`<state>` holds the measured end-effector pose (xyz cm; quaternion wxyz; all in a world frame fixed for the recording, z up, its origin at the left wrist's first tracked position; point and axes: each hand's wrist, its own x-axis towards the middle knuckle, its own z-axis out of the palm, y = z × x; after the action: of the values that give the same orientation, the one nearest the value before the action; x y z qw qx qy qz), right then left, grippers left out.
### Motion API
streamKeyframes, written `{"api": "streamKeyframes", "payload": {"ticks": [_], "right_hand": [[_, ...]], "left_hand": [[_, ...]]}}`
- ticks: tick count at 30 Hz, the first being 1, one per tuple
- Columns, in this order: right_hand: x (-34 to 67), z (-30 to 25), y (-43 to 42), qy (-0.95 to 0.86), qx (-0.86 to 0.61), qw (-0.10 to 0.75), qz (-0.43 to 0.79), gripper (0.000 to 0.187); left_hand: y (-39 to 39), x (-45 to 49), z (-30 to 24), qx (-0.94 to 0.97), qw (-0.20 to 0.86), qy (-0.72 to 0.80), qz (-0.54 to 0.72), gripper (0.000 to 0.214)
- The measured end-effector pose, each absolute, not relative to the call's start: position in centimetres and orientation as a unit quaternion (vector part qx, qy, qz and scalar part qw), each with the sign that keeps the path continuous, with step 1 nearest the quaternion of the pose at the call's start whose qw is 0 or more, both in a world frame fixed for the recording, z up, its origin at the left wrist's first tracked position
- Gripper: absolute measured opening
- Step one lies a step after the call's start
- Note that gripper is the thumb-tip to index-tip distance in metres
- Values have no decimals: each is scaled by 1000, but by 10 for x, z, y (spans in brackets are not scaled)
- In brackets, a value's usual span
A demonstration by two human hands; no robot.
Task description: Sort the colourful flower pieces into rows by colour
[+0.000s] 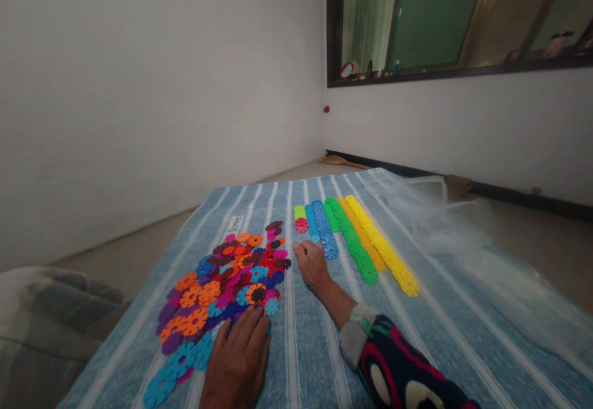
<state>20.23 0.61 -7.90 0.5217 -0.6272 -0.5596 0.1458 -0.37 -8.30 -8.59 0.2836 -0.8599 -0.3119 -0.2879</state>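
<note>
Two bare hands work over a blue-and-white striped cloth (310, 353), the left one nearest: the left hand (238, 356) lies palm down with its fingers stretched out flat, fingertips on the near edge of a loose heap of flat, notched, multicoloured discs (227, 282); what is under the palm is hidden. From that hand the heap lies at 11 to 12 o'clock, its long axis slanting from 7 to 1 o'clock. A little farther off, the right hand (312, 264) is held narrow, fingers curled in and thumb close to the forefinger, and I cannot tell whether a disc is inside the grip. It sits in the gap between loose and sorted discs, with the heap's right edge just beside it at 9 o'clock, so both hands are close to the heap, but only the right is near the rows. These overlapping rows run from 5 to 11 o'clock: a long yellow row (382, 245), an orange row (365, 242) and a long green row (351, 240) at 2 to 3 o'clock from the right hand, then blue rows (325, 233) at 1 o'clock. Beyond the curled fingers, at 12 o'clock, lies a red disc (301, 226), with a short lime-green row (300, 210) at its far side.
</note>
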Motion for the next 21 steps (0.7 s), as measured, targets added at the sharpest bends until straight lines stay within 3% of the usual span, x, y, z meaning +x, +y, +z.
{"api": "streamKeyframes", "payload": {"ticks": [21], "right_hand": [[207,-79,-2,-562,-608,540,150,34]], "left_hand": [[-81,-3,-83,-864,278,-298,-295,22]]}}
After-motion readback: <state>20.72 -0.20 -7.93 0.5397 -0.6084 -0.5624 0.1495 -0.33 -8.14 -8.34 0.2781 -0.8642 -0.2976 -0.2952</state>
